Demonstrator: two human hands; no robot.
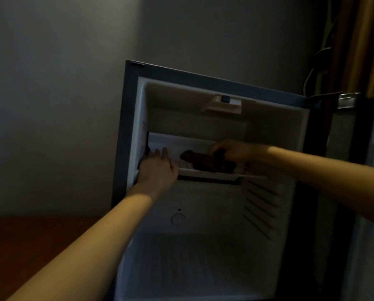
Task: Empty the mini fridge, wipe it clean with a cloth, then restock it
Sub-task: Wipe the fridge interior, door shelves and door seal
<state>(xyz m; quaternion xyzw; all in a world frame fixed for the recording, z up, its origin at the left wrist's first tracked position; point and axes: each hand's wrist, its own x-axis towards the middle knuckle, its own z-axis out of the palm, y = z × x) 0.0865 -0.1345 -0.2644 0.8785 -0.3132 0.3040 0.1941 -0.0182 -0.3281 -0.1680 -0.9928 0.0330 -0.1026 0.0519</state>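
Two hands are inside the mini fridge (125,127), and both are mine. My right hand (231,152) has its fingers curled over a dark cloth (205,162) and pushes it down on the white shelf (181,144). The cloth lies under that hand and spreads out to its left, toward my other hand. My left hand (157,168) lies flat on the shelf with its fingers straight, holding nothing, just beside the left wall (141,127). I think it is there so the shelf will not slide or tip.

I see no food or drinks in here, so I think the emptying is done and this is the wiping part.

To do it well, I should spread the cloth flat, not in a ball, so more of it rubs the shelf. I should drag it from the back, past my fingertips, to the front lip (214,175) near my wrist, so crumbs come out and do not hide in a corner. My left hand should press just hard enough to hold the shelf, then move so I can wipe the spot under it too. Below both hands the big bottom part (192,268) looks bare, and it needs wiping as well. It is dark here and I cannot tell where the dirty spots are, so I should go slow and do each part twice.
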